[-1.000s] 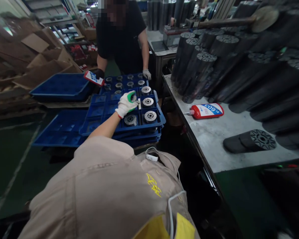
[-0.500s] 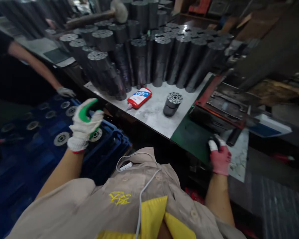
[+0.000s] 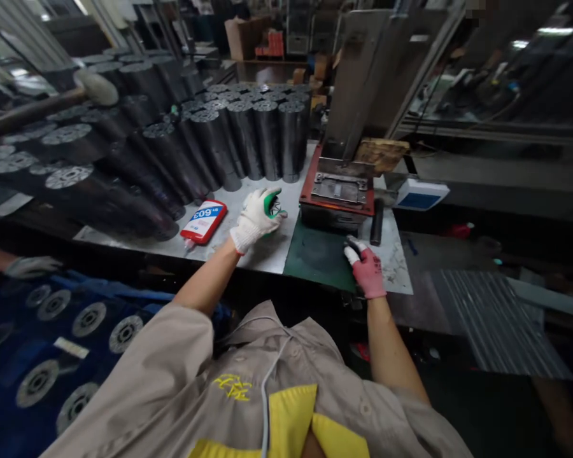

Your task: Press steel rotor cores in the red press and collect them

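Note:
My left hand [image 3: 256, 219], in a white glove with green palm, is on the metal sheet with its fingers curved round a short slotted motor core [image 3: 275, 207]. Most of that core is hidden by the glove; part of its star-patterned end shows. To the left of this hand lies a red-and-white glue bottle [image 3: 204, 222] marked 603. My right hand [image 3: 367, 270], in a pink glove with white fingertips, rests at the green mat [image 3: 315, 257] with its fingers bent together. A dark patch shows at its fingertips, too small to name.
Tall dark stacks of slotted cores [image 3: 267, 140] stand behind. A red-framed metal fixture [image 3: 339, 187] sits beyond my right hand, near a dark bar [image 3: 376, 228] and a blue-white box [image 3: 421, 194]. A mallet [image 3: 95, 88] lies on the left stacks. A co-worker's gloved hand [image 3: 33, 267] is near blue crates [image 3: 162, 289].
My left hand has moved from over the blue crates to the standing core and closed round it. The view has turned right. My right hand stays at the green mat.

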The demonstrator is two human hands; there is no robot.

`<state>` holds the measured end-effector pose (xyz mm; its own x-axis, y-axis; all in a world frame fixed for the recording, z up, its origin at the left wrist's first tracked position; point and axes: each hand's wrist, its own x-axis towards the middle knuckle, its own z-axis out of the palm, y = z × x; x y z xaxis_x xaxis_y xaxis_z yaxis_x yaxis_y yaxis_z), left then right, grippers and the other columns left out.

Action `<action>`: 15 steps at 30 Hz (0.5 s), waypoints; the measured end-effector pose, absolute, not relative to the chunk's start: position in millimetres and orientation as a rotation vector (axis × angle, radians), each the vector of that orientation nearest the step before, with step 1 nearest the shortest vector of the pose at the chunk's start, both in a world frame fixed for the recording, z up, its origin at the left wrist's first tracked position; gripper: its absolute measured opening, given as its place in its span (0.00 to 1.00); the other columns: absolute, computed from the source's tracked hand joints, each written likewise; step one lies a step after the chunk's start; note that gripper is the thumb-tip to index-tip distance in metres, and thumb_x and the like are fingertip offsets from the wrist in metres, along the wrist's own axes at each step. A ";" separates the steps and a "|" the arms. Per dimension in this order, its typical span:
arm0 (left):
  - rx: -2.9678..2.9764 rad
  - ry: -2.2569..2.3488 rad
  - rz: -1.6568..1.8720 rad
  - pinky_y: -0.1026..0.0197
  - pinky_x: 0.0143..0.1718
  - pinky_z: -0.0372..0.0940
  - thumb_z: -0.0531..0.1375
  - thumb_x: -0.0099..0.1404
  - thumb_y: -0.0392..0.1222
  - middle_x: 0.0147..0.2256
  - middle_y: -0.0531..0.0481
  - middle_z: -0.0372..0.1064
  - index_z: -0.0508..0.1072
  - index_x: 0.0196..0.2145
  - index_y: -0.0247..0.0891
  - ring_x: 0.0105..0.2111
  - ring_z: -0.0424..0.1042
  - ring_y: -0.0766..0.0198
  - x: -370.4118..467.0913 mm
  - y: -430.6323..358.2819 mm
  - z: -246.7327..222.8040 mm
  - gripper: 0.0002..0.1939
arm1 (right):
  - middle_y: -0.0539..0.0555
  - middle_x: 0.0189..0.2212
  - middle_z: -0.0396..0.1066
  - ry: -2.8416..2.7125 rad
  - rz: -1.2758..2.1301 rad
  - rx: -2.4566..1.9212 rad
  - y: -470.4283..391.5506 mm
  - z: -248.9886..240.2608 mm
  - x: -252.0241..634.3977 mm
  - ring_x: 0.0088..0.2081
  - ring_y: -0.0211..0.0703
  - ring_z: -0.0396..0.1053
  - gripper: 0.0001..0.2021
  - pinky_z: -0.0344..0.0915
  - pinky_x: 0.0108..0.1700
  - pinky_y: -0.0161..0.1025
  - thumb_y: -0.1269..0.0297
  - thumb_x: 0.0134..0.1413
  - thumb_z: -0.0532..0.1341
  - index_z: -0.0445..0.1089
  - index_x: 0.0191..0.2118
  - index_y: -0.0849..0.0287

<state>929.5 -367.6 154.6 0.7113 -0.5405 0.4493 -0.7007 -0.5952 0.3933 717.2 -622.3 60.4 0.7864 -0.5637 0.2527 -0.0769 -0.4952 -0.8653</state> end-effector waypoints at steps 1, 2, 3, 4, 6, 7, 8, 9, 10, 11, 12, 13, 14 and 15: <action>2.294 -1.000 0.425 0.39 0.64 0.65 0.67 0.62 0.53 0.60 0.36 0.72 0.71 0.64 0.38 0.60 0.71 0.42 920.0 -369.8 152.2 0.35 | 0.61 0.54 0.80 0.466 -0.648 -2.034 -622.1 59.9 717.9 0.57 0.56 0.76 0.22 0.67 0.67 0.58 0.48 0.59 0.61 0.81 0.50 0.57; 2.223 -1.056 0.447 0.40 0.66 0.64 0.66 0.63 0.55 0.61 0.37 0.71 0.70 0.65 0.38 0.61 0.70 0.44 910.0 -373.3 149.0 0.36 | 0.61 0.54 0.80 0.460 -0.651 -2.045 -622.1 59.4 718.4 0.57 0.55 0.76 0.22 0.67 0.66 0.58 0.48 0.59 0.61 0.81 0.51 0.57; 2.156 -1.114 0.441 0.42 0.67 0.63 0.65 0.64 0.57 0.61 0.37 0.71 0.69 0.65 0.37 0.61 0.70 0.45 900.1 -378.7 144.4 0.36 | 0.61 0.53 0.80 0.458 -0.656 -2.054 -622.1 58.8 718.6 0.56 0.55 0.76 0.22 0.68 0.66 0.57 0.49 0.60 0.61 0.80 0.52 0.57; 2.101 -1.172 0.410 0.43 0.68 0.62 0.65 0.65 0.59 0.62 0.37 0.70 0.69 0.66 0.37 0.62 0.69 0.46 891.1 -385.9 138.3 0.37 | 0.61 0.53 0.80 0.458 -0.660 -2.063 -622.2 58.2 718.6 0.56 0.54 0.77 0.22 0.68 0.66 0.57 0.50 0.60 0.61 0.80 0.53 0.57; 2.059 -1.253 0.301 0.46 0.69 0.61 0.66 0.65 0.60 0.63 0.36 0.69 0.69 0.66 0.36 0.63 0.68 0.47 877.0 -404.7 121.6 0.38 | 0.61 0.53 0.80 0.460 -0.665 -2.066 -622.2 57.2 717.7 0.57 0.54 0.76 0.22 0.67 0.67 0.56 0.50 0.60 0.62 0.80 0.53 0.57; 2.079 -1.273 0.237 0.46 0.69 0.61 0.66 0.65 0.59 0.64 0.36 0.68 0.69 0.66 0.36 0.64 0.68 0.46 872.2 -414.6 111.8 0.38 | 0.61 0.53 0.80 0.463 -0.659 -2.058 -621.9 57.0 716.9 0.57 0.54 0.76 0.22 0.67 0.67 0.56 0.50 0.60 0.62 0.80 0.53 0.58; 2.119 -1.282 0.177 0.45 0.69 0.61 0.67 0.65 0.58 0.64 0.35 0.68 0.70 0.66 0.36 0.64 0.67 0.45 868.8 -423.8 102.0 0.37 | 0.61 0.54 0.80 0.469 -0.645 -2.041 -621.3 57.4 715.7 0.57 0.54 0.76 0.22 0.67 0.67 0.56 0.50 0.60 0.62 0.80 0.53 0.58; 2.167 -1.282 0.129 0.44 0.69 0.61 0.67 0.65 0.57 0.64 0.35 0.68 0.70 0.66 0.37 0.64 0.67 0.44 866.6 -431.5 92.9 0.37 | 0.61 0.54 0.80 0.480 -0.624 -2.018 -620.6 58.7 714.3 0.58 0.54 0.76 0.23 0.67 0.67 0.56 0.50 0.60 0.62 0.79 0.54 0.58; 2.205 -1.280 0.100 0.43 0.69 0.60 0.67 0.66 0.56 0.64 0.35 0.68 0.69 0.67 0.37 0.64 0.67 0.43 865.2 -437.2 85.0 0.37 | 0.61 0.54 0.79 0.495 -0.604 -1.993 -619.8 61.5 712.8 0.58 0.55 0.76 0.23 0.67 0.67 0.57 0.50 0.60 0.62 0.79 0.54 0.58; 2.224 -1.278 0.094 0.43 0.69 0.59 0.67 0.66 0.56 0.63 0.35 0.68 0.69 0.68 0.38 0.64 0.67 0.43 864.3 -440.6 78.8 0.37 | 0.62 0.55 0.79 0.506 -0.591 -1.981 -619.0 66.2 711.5 0.58 0.55 0.76 0.24 0.68 0.67 0.57 0.49 0.61 0.62 0.78 0.55 0.58; 2.220 -1.274 0.112 0.42 0.69 0.58 0.67 0.66 0.58 0.63 0.35 0.68 0.68 0.68 0.38 0.64 0.67 0.43 863.8 -441.9 74.4 0.38 | 0.62 0.55 0.79 0.507 -0.591 -1.993 -618.5 73.2 710.9 0.58 0.55 0.75 0.24 0.68 0.66 0.57 0.49 0.61 0.62 0.77 0.57 0.58; 2.202 -1.258 0.151 0.42 0.70 0.57 0.66 0.66 0.61 0.63 0.35 0.68 0.68 0.68 0.37 0.64 0.67 0.43 863.4 -441.6 71.7 0.40 | 0.62 0.56 0.78 0.494 -0.612 -2.039 -618.3 82.7 711.7 0.58 0.56 0.75 0.25 0.68 0.67 0.57 0.49 0.63 0.61 0.76 0.58 0.57; 2.182 -1.223 0.201 0.42 0.70 0.57 0.65 0.66 0.65 0.63 0.35 0.68 0.68 0.68 0.37 0.63 0.67 0.43 863.0 -440.1 70.5 0.42 | 0.62 0.57 0.77 0.468 -0.653 -2.119 -618.8 94.5 714.5 0.60 0.56 0.73 0.25 0.67 0.67 0.58 0.48 0.64 0.61 0.75 0.60 0.56; 2.170 -1.180 0.250 0.41 0.69 0.56 0.64 0.65 0.69 0.62 0.35 0.68 0.68 0.68 0.37 0.62 0.67 0.42 862.6 -438.2 70.5 0.44 | 0.62 0.59 0.75 0.431 -0.699 -2.230 -620.0 108.1 719.6 0.62 0.57 0.71 0.26 0.65 0.68 0.59 0.48 0.66 0.60 0.73 0.63 0.55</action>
